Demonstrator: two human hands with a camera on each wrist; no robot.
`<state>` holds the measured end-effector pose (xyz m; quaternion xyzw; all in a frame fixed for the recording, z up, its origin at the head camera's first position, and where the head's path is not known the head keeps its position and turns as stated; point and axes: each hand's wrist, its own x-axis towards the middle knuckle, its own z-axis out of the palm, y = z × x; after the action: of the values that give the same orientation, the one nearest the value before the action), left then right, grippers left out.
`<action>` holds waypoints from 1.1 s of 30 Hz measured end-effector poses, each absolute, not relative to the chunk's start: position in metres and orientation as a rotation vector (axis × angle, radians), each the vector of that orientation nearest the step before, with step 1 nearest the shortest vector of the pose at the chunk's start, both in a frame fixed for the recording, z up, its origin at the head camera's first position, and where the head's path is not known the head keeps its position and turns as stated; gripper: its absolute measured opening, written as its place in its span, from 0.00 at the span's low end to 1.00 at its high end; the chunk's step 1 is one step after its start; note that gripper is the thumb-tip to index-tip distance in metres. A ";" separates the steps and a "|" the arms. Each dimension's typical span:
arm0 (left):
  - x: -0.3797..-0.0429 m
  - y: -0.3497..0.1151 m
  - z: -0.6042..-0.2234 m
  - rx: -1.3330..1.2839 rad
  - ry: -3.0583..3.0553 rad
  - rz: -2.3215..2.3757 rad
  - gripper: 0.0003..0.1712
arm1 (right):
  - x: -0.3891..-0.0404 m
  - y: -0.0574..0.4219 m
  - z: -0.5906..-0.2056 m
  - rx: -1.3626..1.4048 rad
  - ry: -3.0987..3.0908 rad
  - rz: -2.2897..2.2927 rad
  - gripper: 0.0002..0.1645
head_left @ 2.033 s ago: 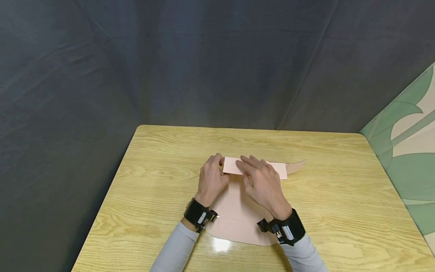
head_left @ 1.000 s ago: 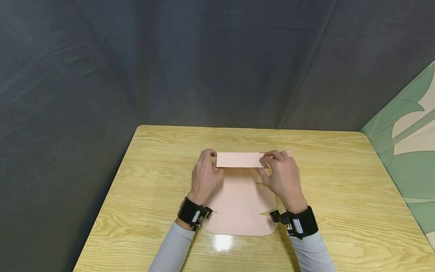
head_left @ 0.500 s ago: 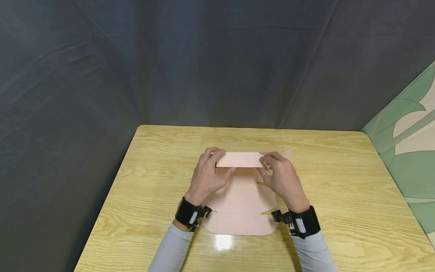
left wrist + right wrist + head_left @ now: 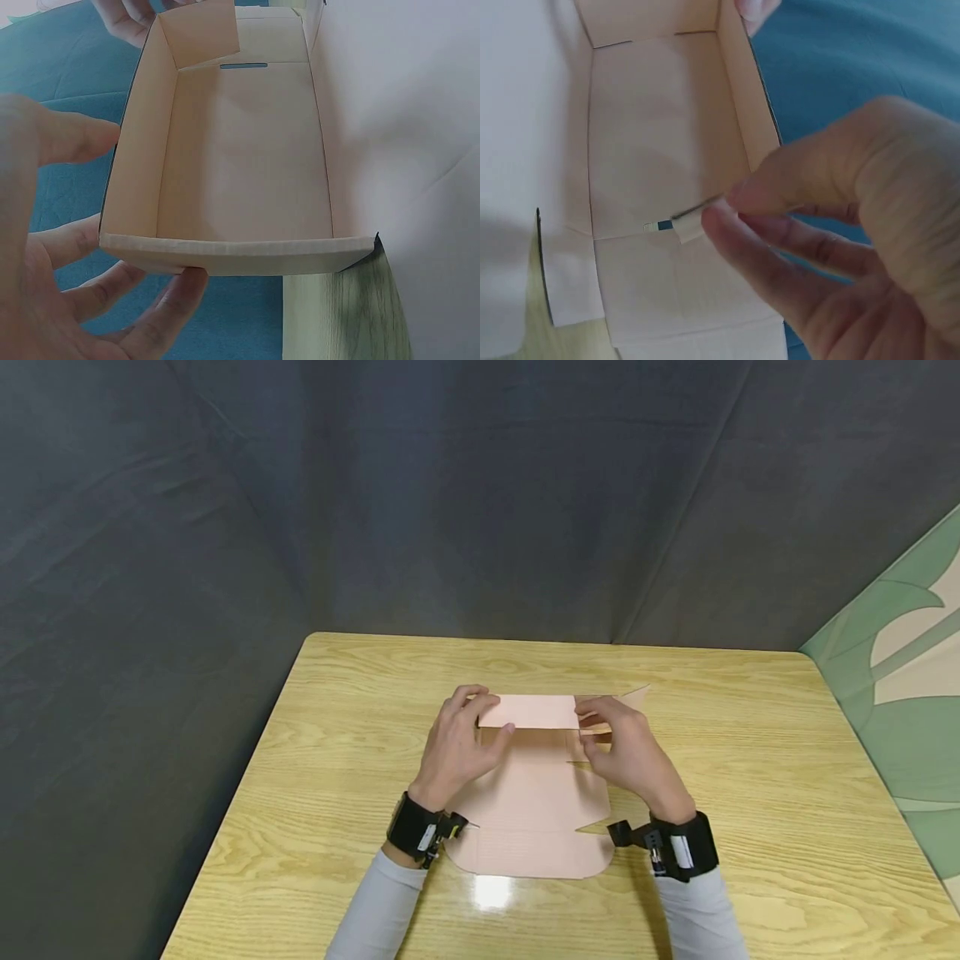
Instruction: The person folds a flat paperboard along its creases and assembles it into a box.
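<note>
A pale cardboard box (image 4: 528,712), partly folded, stands on its side with its lid panel (image 4: 528,810) spread toward the person. My left hand (image 4: 457,747) holds the box's left end, fingers wrapped over its corner and thumb at the near edge. In the left wrist view the end wall (image 4: 240,255) is folded up, and that hand's fingers lie against its outside. My right hand (image 4: 626,743) is at the other end, where thumb and fingers pinch a small flap (image 4: 690,225). Close to this flap, the right wrist view shows a narrow slot (image 4: 664,225) in the box's panel.
The box rests on a wood-grain table (image 4: 750,793). Behind and to the left hangs a dark curtain (image 4: 480,510); a green leaf-patterned cloth (image 4: 900,710) is at the right. A loose side flap (image 4: 570,277) sticks out beside the unfolded end.
My right hand has moved from the top panel to the right end, bending the flap there inward. My left fingers have slid farther onto the panel. The box has shifted slightly left and away.
</note>
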<state>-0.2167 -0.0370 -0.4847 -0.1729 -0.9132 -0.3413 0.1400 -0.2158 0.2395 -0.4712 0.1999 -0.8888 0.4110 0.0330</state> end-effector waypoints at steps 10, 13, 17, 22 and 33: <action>-0.217 -0.037 -0.485 -0.498 -2.644 -0.997 0.26 | -0.223 0.239 -0.487 0.517 -2.668 1.304 0.15; -0.217 -0.037 -0.485 -0.500 -2.646 -0.995 0.26 | -0.224 0.238 -0.492 0.485 -2.695 1.273 0.13; -0.217 -0.037 -0.484 -0.505 -2.644 -0.986 0.26 | -0.225 0.238 -0.496 0.409 -2.759 1.249 0.14; -0.217 -0.036 -0.483 -0.507 -2.641 -0.994 0.26 | -0.225 0.237 -0.499 0.269 -2.809 1.307 0.14; -0.217 -0.036 -0.482 -0.511 -2.652 -0.988 0.26 | -0.229 0.228 -0.503 0.084 -2.785 1.456 0.13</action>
<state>-0.2175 -0.0359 -0.4822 -0.1761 -0.9141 -0.3404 0.1324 -0.2290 0.2280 -0.5028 0.0268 -0.8859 0.4631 -0.0010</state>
